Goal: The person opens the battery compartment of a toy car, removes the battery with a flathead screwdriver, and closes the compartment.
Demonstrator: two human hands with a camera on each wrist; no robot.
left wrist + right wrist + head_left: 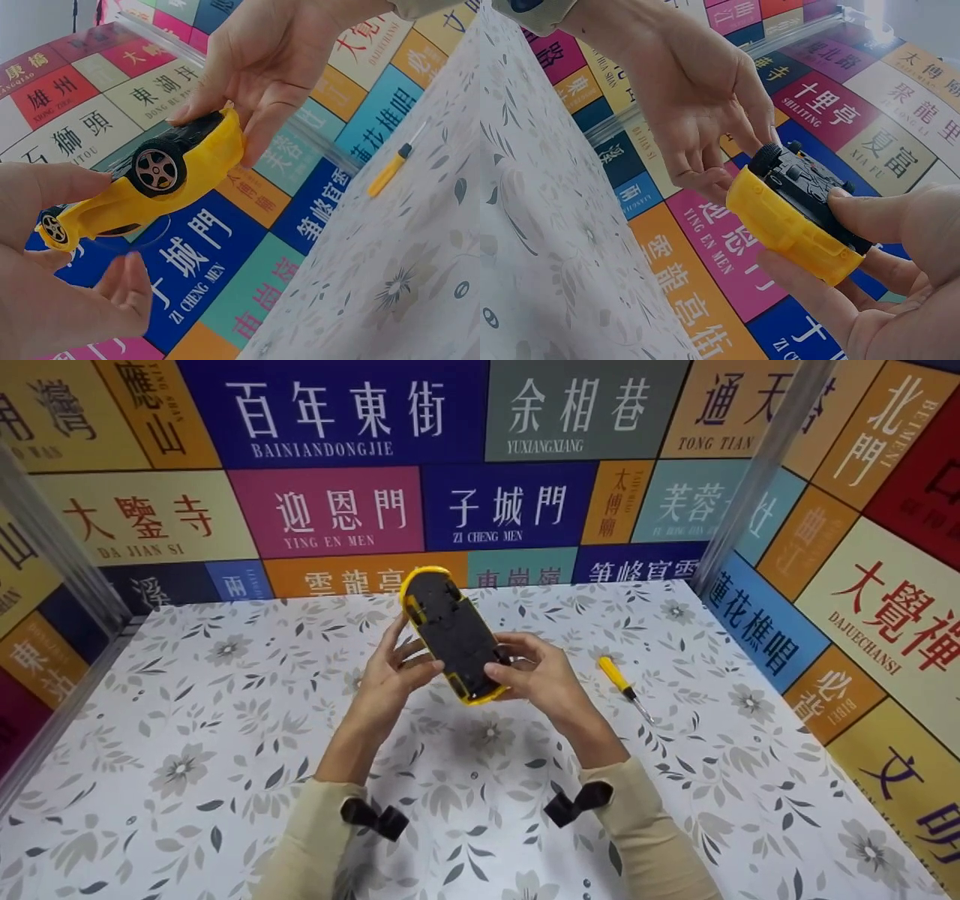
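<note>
A yellow toy car (pixel 457 637) is held up over the table with its black underside toward the head camera. My left hand (pixel 390 671) grips its left side, thumb on the edge of the underside. On the lower right end, my right hand (pixel 536 671) pinches the car, its thumb resting on the black base. The left wrist view shows the car's yellow side and a spoked wheel (pixel 158 171). One yellow end of the body (pixel 795 232) faces the right wrist camera. A yellow-handled screwdriver (pixel 626 688) lies on the table to the right of my right hand.
The table (pixel 225 720) has a white cover with grey flowers and leaves. Colourful panels with Chinese lettering (pixel 330 510) stand behind it and at both sides. Clear upright strips (pixel 757 472) mark the corners. A black strap (pixel 375 816) sits on each sleeve.
</note>
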